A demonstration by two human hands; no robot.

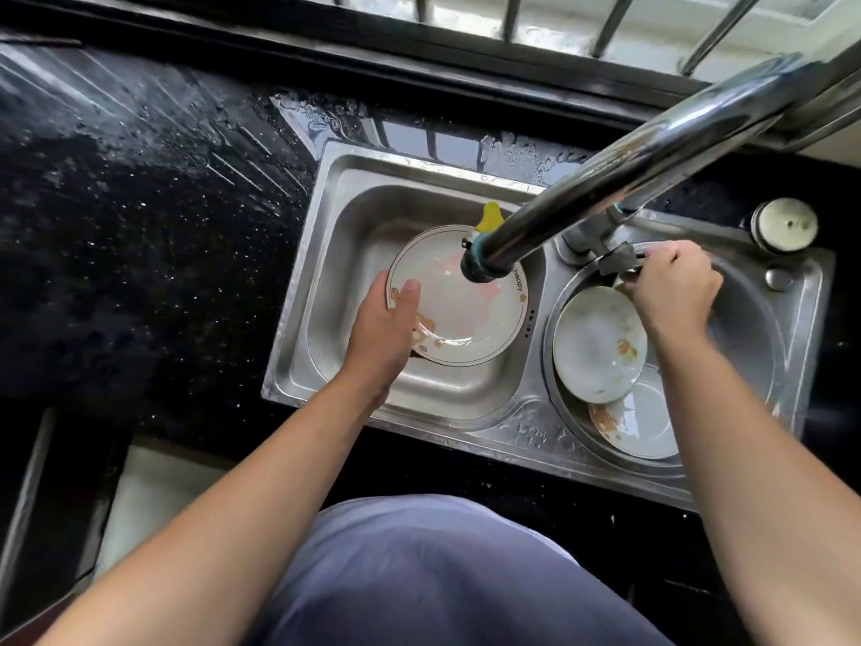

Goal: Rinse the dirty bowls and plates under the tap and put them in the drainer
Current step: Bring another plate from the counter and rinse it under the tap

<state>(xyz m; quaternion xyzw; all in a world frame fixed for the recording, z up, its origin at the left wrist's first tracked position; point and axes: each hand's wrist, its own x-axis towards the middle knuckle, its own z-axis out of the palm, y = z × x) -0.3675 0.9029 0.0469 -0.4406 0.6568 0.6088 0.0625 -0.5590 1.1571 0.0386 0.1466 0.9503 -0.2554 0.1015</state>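
My left hand (384, 326) grips the left rim of a white plate (466, 314) with orange flower prints and reddish smears, thumb on top, holding it in the left sink basin (354, 216) under the tap spout (480, 263). My right hand (671, 291) is curled round the tap handle (617, 261) at the base of the tap. In the round right basin (741, 328) a white bowl (598, 345) with an orange flower leans over a second dirty plate (640, 424). Whether water runs from the spout I cannot tell.
Wet black speckled counter (140, 226) spreads to the left of the steel sink. The long chrome tap arm (652, 156) crosses overhead from the upper right. A round metal cap (787, 224) stands at the sink's right corner. Window bars (512, 16) line the back.
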